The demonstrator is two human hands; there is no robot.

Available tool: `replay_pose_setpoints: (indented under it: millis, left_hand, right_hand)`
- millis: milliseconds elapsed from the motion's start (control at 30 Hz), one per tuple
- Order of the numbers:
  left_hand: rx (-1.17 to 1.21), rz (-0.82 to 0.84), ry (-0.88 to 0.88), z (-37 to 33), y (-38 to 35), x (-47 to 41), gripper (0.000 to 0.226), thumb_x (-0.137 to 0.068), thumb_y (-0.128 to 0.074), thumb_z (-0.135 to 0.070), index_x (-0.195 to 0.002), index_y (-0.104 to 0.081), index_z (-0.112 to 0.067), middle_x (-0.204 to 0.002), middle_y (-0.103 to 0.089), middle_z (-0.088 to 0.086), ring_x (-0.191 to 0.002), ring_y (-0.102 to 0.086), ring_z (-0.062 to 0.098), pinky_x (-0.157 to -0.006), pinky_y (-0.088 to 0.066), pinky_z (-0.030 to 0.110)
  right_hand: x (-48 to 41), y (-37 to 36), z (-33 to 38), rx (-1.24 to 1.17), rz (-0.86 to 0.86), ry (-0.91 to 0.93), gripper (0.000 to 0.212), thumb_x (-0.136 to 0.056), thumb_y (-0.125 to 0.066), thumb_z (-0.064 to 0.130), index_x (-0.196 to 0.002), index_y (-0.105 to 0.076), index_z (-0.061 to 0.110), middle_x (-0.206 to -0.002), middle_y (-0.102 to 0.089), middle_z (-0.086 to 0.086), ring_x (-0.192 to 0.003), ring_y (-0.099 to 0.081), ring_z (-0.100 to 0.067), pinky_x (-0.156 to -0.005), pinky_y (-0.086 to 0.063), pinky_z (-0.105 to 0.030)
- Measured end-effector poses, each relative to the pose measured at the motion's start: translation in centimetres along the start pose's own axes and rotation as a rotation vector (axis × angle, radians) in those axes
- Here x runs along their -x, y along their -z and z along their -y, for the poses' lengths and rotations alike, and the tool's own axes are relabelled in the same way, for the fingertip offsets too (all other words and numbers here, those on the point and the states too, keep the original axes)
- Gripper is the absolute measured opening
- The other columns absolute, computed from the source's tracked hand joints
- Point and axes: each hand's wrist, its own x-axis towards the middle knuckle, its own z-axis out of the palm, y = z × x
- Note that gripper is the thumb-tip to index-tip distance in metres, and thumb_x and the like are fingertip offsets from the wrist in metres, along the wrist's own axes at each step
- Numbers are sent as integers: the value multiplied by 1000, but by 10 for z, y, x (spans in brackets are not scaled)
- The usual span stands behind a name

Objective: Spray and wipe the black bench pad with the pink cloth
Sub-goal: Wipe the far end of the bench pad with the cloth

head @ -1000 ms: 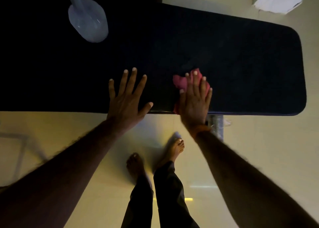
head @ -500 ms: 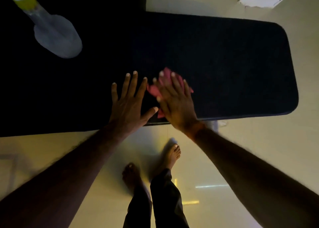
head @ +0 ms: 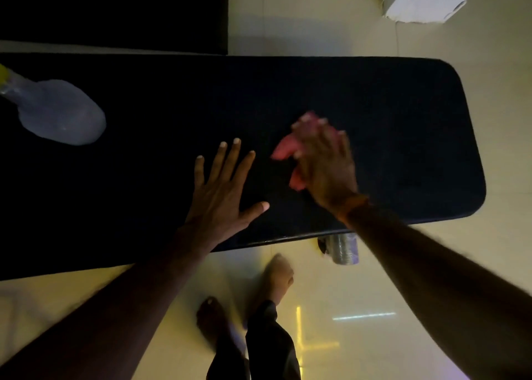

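Pink cloth [head: 283, 149]: pressed on black bench pad [head: 403, 115] under right hand [head: 325, 163], fingers extended, blurred; swept rightward since half-second ago, away from left hand [head: 221, 195], splayed flat, nothing held. Wiping judged under way; spray bottle [head: 57, 112] laid aside.

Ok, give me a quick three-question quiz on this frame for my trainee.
1. True or false: the left hand presses the pink cloth.
2. What sits on the black bench pad, off to the person's left? A) spray bottle B) folded towel C) dumbbell
3. Fill in: the left hand lies flat on the pad with its fingers ____.

Key: 1 false, the right hand presses it; 2 A; 3 spread.
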Motion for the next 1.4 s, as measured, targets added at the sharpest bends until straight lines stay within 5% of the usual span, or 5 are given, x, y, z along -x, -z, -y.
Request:
replay_pose_setpoints:
  millis: [633,800,967,1133,1400]
  left_hand:
    - [-35,-15,-33,-46,-20,-29,102,-84,-35,-82,-165,-12,-25,-173,0,14,-160,0,34,-120,-8,69]
    - [-50,-26,-51,-43,-23,-16,97,-87,-36,-79,-165,-11,-28,-173,0,12,-160,1,32,-122,-7,65]
    - [-21,-38,-98,-27,-27,15,94,-90,-30,-80,-165,-15,-26,-173,-1,11,-160,1,30,-123,-4,63]
    - [-37,-45,7,1,-18,47,96,-88,-31,-80,-165,-15,-26,-173,-2,12,-160,0,31,-123,-6,64]
    - [-10,-105,140,68,-8,94,97,-88,-33,-82,-164,-20,-24,-173,-8,13,-160,-5,32,-123,-9,62]
  right_hand:
    - [96,-7,-31,81,76,216,71,-102,-44,40,-165,-13,29,-174,-6,0,-160,-1,-30,-128,-9,-59]
    - [64,-5,-18,-47,-43,-395,56,-112,-23,40,-165,-8,30,-174,1,2,-160,7,-26,-129,-4,-57]
    - [109,-18,3,40,62,147,63,-106,-34,42,-165,-15,28,-173,-4,-1,-160,-2,-32,-125,-13,-65]
    - [99,-25,54,-121,-113,-387,56,-112,-27,35,-165,-13,27,-174,-1,1,-160,7,-27,-128,-4,-59]
    - [82,-37,94,-30,-61,39,58,-108,-30,39,-164,-21,26,-173,-9,1,-161,-1,-28,-126,-11,-62]
